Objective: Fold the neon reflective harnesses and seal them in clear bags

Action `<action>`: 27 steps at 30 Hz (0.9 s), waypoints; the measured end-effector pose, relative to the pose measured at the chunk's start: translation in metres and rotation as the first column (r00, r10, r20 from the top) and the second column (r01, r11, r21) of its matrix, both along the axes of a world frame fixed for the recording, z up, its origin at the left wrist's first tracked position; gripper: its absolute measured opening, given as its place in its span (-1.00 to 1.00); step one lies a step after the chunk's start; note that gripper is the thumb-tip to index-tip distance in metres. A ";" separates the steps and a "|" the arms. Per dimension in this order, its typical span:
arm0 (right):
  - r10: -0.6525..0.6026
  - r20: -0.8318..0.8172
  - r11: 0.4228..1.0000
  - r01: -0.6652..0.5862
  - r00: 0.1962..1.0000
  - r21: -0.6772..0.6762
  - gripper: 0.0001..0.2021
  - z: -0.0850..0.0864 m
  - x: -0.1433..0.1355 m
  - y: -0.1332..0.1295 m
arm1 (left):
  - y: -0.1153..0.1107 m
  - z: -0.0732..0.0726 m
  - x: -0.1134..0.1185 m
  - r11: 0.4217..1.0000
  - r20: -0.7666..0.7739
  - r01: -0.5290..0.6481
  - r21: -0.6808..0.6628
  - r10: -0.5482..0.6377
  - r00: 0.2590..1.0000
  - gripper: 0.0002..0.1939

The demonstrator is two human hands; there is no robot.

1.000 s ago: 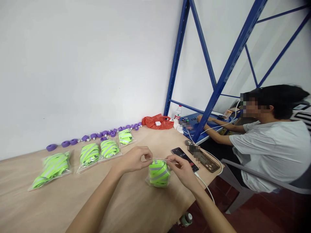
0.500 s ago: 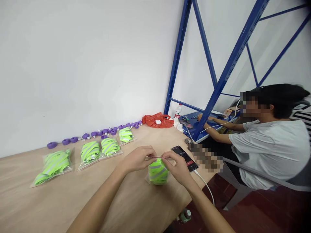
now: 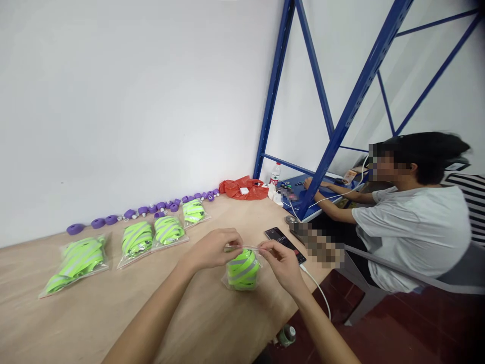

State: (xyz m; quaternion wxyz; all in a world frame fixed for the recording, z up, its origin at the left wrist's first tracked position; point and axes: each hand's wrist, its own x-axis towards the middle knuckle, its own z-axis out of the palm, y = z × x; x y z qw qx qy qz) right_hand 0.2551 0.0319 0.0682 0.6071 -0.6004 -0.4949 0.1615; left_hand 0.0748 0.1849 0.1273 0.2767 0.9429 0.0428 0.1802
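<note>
A clear zip bag (image 3: 243, 272) stands on the table, with a roll of fluorescent yellow-green strap with grey reflective stripes inside. At the left end of the bag's top edge, my left hand (image 3: 220, 247) pinches the plastic. My right hand (image 3: 279, 260) is closed on the same top edge farther right, thumb and fingertip together. Between the two hands the edge runs nearly straight. Farther left lie several similar filled bags: one large bag (image 3: 78, 263) and others such as a smaller bag (image 3: 137, 238), a middle bag (image 3: 168, 230) and a far bag (image 3: 194, 211).
Purple round pieces (image 3: 131, 214) line the wall side of the wooden table (image 3: 113, 323). A red plastic bag (image 3: 244, 188) lies at the back. Right of my hands is a phone (image 3: 282, 241) with a white cable. Beyond a blue rack post (image 3: 333, 136), another person (image 3: 413, 217) sits working.
My right hand has slid right along the bag's top edge, away from my left hand, which keeps its pinch. The whole view has shifted slightly.
</note>
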 end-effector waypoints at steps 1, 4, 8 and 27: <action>-0.008 0.011 1.000 0.008 1.000 -0.002 -0.76 0.001 -0.002 0.000 | -0.001 0.000 0.000 1.000 0.004 0.001 -0.005 -0.001 1.000 -0.89; -0.013 -0.002 1.000 0.013 1.000 -0.013 -0.74 0.003 -0.007 0.001 | -0.003 -0.001 0.001 1.000 0.020 0.005 0.011 -0.005 1.000 -0.84; 0.007 -0.144 1.000 -0.011 0.990 -0.028 -0.65 -0.002 -0.005 -0.005 | -0.002 -0.001 -0.001 0.998 0.003 -0.004 0.070 0.004 1.000 -0.84; -0.050 -0.348 0.990 0.000 0.936 -0.142 -0.52 -0.088 0.007 -0.031 | 0.061 -0.050 0.047 0.874 -0.122 -0.316 0.368 0.383 0.916 -0.83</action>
